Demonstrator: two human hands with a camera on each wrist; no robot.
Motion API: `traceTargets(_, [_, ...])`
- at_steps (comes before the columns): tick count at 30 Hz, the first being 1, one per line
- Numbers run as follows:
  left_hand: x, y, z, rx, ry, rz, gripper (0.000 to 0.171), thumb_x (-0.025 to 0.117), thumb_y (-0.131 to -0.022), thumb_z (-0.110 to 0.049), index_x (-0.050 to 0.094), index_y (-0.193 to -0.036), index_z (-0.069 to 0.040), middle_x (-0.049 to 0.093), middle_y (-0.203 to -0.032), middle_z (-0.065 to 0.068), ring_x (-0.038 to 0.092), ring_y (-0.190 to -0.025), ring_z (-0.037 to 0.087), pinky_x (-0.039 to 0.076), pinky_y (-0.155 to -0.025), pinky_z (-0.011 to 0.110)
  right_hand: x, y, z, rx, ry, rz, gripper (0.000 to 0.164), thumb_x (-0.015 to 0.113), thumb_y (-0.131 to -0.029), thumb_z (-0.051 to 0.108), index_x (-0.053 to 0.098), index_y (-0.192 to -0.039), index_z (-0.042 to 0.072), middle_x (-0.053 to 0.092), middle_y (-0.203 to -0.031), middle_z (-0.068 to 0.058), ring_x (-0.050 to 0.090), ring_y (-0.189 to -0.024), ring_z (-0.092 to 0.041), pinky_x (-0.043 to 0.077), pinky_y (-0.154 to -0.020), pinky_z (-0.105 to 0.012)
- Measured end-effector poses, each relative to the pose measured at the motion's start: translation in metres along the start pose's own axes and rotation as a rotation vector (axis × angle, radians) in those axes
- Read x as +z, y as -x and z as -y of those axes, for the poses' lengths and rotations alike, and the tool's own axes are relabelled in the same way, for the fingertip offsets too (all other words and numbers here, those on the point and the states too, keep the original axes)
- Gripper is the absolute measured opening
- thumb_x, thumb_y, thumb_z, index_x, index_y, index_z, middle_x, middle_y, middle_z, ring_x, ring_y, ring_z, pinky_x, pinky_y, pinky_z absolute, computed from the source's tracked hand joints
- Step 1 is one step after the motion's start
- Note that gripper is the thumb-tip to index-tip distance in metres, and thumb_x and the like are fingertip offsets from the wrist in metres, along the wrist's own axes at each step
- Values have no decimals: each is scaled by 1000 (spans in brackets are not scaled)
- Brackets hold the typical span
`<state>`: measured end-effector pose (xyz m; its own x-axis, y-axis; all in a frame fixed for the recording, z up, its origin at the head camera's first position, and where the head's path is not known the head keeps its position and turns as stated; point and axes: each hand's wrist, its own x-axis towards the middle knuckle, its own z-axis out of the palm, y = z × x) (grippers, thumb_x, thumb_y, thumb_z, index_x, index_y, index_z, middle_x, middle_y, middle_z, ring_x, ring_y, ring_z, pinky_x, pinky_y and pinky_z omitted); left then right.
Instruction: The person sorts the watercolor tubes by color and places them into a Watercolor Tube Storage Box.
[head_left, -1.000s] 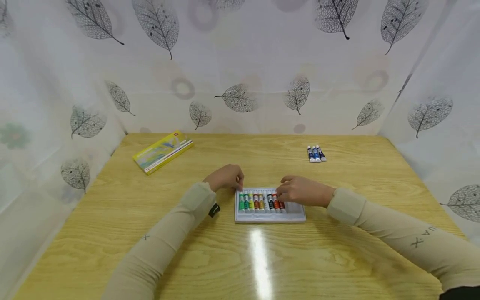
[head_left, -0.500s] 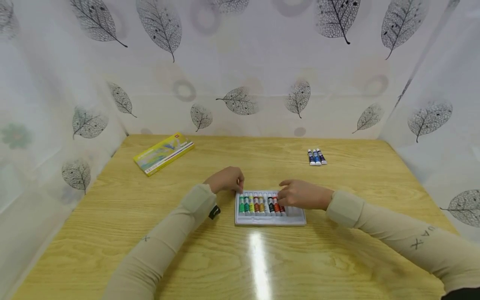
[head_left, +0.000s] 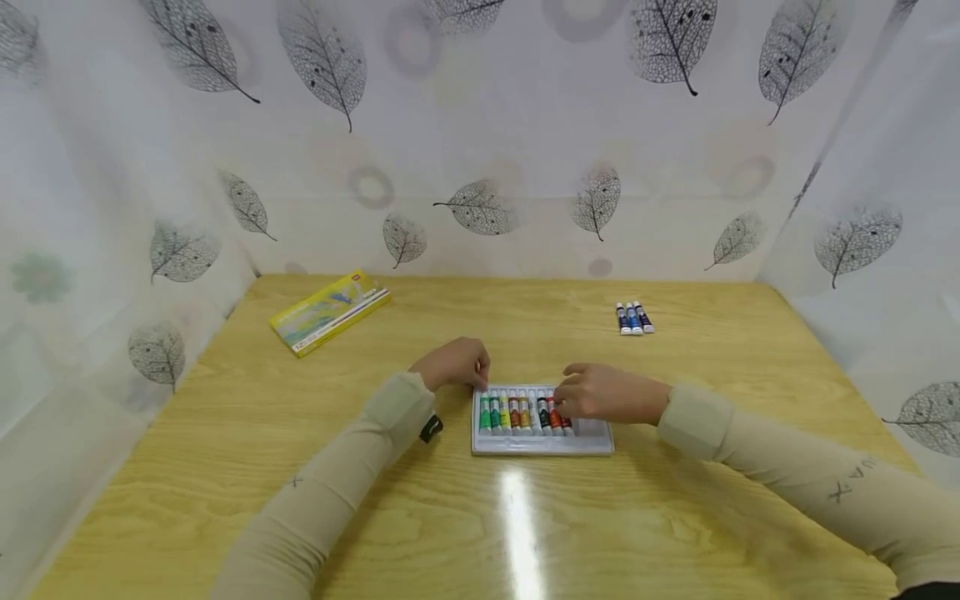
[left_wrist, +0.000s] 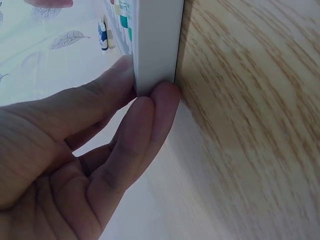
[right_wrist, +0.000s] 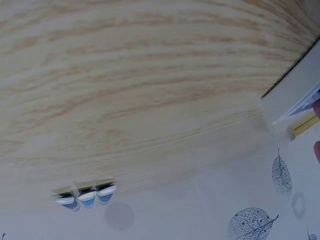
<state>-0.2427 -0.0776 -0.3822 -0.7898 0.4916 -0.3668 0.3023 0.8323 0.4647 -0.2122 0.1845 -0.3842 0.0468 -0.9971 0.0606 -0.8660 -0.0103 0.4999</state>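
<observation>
A white plastic tray point(head_left: 540, 447) lies at the middle of the table with a row of small paint tubes point(head_left: 514, 417) in green, yellow, brown, black and red. My left hand point(head_left: 456, 365) pinches its far left corner; in the left wrist view the thumb lies on one side of the white tray wall point(left_wrist: 159, 45), fingers on the other. Over the right part of the row is my right hand point(head_left: 611, 395), fingertips at the top of the dark red tube point(head_left: 567, 427). Whether they grip it I cannot tell. Only fingertips point(right_wrist: 316, 150) show at the right wrist view's edge.
Three blue paint tubes point(head_left: 634, 319) lie side by side at the back right. A yellow paint box point(head_left: 330, 313) rests at the back left. Behind the wooden table point(head_left: 375, 517) hangs a leaf-patterned curtain point(head_left: 510, 125).
The head view has tilted up slightly, so everything sits a little lower in it. Both hands stay at the same places on the tray.
</observation>
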Motion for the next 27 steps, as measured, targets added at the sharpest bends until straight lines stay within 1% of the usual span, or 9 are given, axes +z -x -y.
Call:
traceTargets(6, [2, 0, 0, -1, -3, 5, 24, 71, -84, -15, 59, -64, -10, 56, -66, -2, 48, -62, 10, 38, -63, 22, 0, 2, 4, -41, 5, -11, 27, 80, -68, 16, 66, -91, 22, 69, -97, 5, 65, -90, -11, 50, -87, -32])
traceTargets(12, [3, 1, -1, -2, 0, 9, 23, 70, -84, -15, 60, -64, -10, 57, -66, -2, 49, -61, 10, 38, -62, 22, 0, 3, 3, -45, -4, -2, 29, 80, -68, 15, 68, -94, 22, 70, -97, 5, 65, -91, -10, 49, -88, -32])
traceTargets(15, [3, 1, -1, -4, 7, 12, 23, 70, -84, -15, 59, -65, -10, 57, -67, -2, 49, -61, 10, 38, -63, 22, -1, 3, 3, -50, -8, -14, 29, 80, -68, 15, 68, -94, 21, 71, -96, 5, 66, -89, -10, 49, -88, -32])
traceTargets(21, [2, 1, -1, -10, 10, 9, 22, 70, -84, -16, 60, -65, -10, 58, -68, -1, 50, -62, 11, 39, -64, 22, -1, 0, 2, -75, 4, -65, 22, 79, -69, 15, 67, -86, 20, 69, -90, 6, 65, -84, -10, 49, -86, -31])
traceTargets(25, [0, 2, -2, -16, 7, 1, 21, 70, -84, -15, 61, -66, -10, 59, -70, 0, 51, -63, 11, 40, -65, 23, 0, -1, 0, -73, -1, -89, 19, 79, -70, 15, 66, -82, 20, 68, -88, 6, 65, -82, -11, 48, -85, -30])
traceTargets(27, [-1, 1, -2, -20, 7, 5, 21, 70, -84, -16, 60, -66, -10, 59, -70, 0, 50, -64, 11, 40, -65, 23, 1, 0, 0, -62, -26, -94, 19, 79, -69, 14, 66, -82, 20, 69, -88, 6, 65, -82, -11, 49, -84, -30])
